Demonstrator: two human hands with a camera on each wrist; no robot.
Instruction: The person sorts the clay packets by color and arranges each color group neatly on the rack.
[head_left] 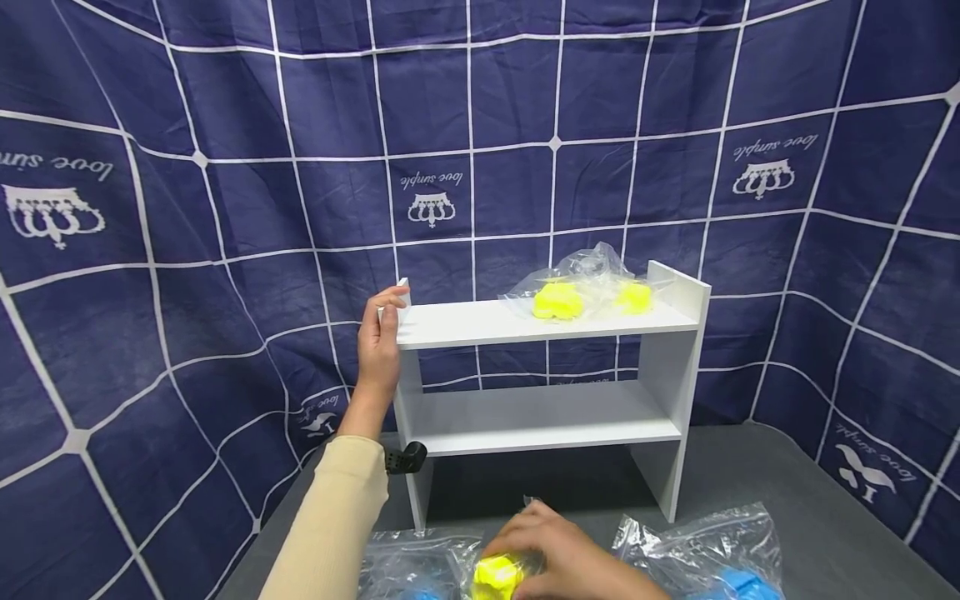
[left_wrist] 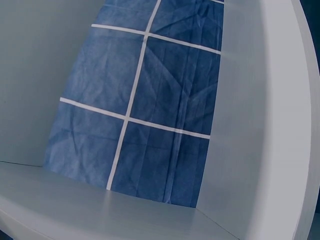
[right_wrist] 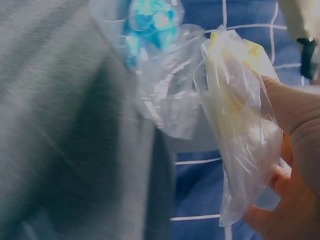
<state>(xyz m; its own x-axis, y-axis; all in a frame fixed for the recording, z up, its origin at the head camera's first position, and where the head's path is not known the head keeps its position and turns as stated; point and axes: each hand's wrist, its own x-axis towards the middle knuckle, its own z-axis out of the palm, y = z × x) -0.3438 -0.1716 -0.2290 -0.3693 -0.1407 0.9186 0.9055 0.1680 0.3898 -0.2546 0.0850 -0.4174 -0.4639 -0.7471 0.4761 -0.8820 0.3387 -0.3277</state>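
Ahead of you, the shelf unit stands on the worktop, the curtain behind it. Two bags sit toward the right of its top board. Nearer you, between a left bag and a right bag, is the bag in your right hand.

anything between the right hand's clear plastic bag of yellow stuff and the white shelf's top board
Nothing visible stands between the clear plastic bag in the right hand and the top board of the white shelf. The left hand grips its left side panel, and clear plastic with two yellow lumps lies toward the board's right.
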